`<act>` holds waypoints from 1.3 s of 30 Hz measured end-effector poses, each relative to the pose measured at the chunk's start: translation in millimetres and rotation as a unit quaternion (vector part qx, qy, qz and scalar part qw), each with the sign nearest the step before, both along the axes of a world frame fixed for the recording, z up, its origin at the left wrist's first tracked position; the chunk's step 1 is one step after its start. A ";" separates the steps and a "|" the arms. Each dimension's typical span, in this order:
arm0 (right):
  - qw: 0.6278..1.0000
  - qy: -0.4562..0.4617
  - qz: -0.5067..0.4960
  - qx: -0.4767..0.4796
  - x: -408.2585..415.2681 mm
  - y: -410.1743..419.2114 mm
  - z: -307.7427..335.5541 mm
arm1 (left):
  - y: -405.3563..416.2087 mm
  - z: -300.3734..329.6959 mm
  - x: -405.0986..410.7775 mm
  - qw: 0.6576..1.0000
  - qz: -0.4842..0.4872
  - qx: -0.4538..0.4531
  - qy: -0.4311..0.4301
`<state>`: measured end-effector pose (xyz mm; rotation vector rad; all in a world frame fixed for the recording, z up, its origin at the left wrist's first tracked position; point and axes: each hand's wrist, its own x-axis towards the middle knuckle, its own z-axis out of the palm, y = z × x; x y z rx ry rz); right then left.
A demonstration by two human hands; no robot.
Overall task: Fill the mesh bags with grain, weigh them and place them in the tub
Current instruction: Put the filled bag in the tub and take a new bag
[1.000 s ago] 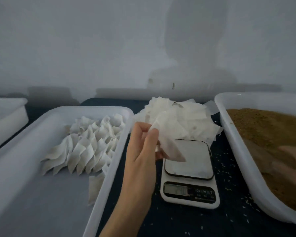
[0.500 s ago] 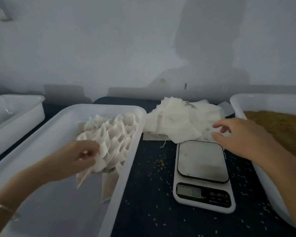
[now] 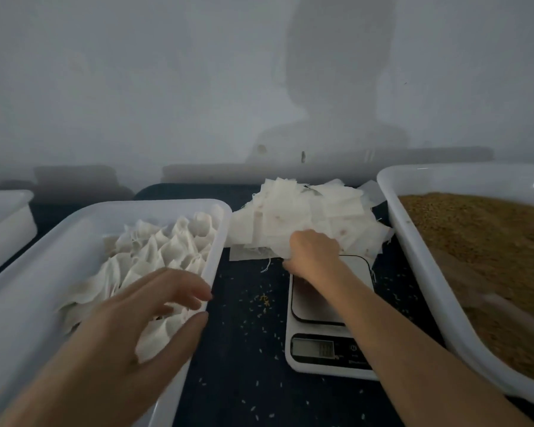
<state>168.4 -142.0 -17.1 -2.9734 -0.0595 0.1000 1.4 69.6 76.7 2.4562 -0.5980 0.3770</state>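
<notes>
A white tub (image 3: 154, 207) at the left holds rows of filled mesh bags (image 3: 154, 254). My left hand (image 3: 142, 315) hovers over the tub's right rim with fingers spread and holds nothing. A pile of empty mesh bags (image 3: 309, 211) lies behind the white kitchen scale (image 3: 321, 306). My right hand (image 3: 313, 251) reaches over the scale's platform, and its fingers curl into the front edge of that pile, gripping a bag there. The fingertips are hidden in the fabric. A second white tub (image 3: 413, 257) at the right holds brown grain (image 3: 490, 241).
Another white tub (image 3: 3, 217) stands at the far left edge. Loose grains (image 3: 261, 300) are scattered on the dark cloth between the tub and the scale. A grey wall runs close behind everything.
My left hand has let go of the filled bag in the tub and pulled back over the rim. The right hand has moved left and down onto the pile of empty bags.
</notes>
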 end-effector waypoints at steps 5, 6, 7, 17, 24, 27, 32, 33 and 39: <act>0.991 -0.109 -0.016 0.082 -6.4 -3.2 -3.8 | -70.1 -17.4 -22.7 0.939 0.004 -0.337 0.072; 0.980 -0.147 -0.020 0.132 -11.6 -6.6 -1.3 | -79.0 -28.2 -23.1 0.931 0.004 -0.355 0.088; 0.963 -0.178 -0.033 0.199 -18.5 -10.6 3.9 | -85.7 -39.8 -21.3 0.913 0.003 -0.390 0.118; 0.602 -0.012 -0.162 0.782 -133.4 -45.3 23.9 | -139.8 -89.1 32.2 0.802 -0.008 -0.498 0.330; 0.660 -0.098 -0.180 0.723 -151.3 -47.0 7.1 | -136.3 -100.6 19.4 0.729 0.020 -0.578 0.366; 0.823 -0.282 -0.104 0.483 -159.3 -43.2 2.9 | -129.1 -99.9 18.0 0.754 0.070 -0.569 0.321; 0.880 -0.356 0.048 0.310 -170.5 -31.4 6.2 | -129.1 -94.6 16.4 0.760 0.129 -0.569 0.286; 0.885 -0.336 0.059 0.315 -171.6 -28.8 6.4 | -130.6 -95.1 16.0 0.759 0.129 -0.570 0.287; 0.907 -0.270 0.037 0.321 -171.7 -30.7 7.4 | -136.5 -94.9 13.8 0.757 0.071 -0.571 0.309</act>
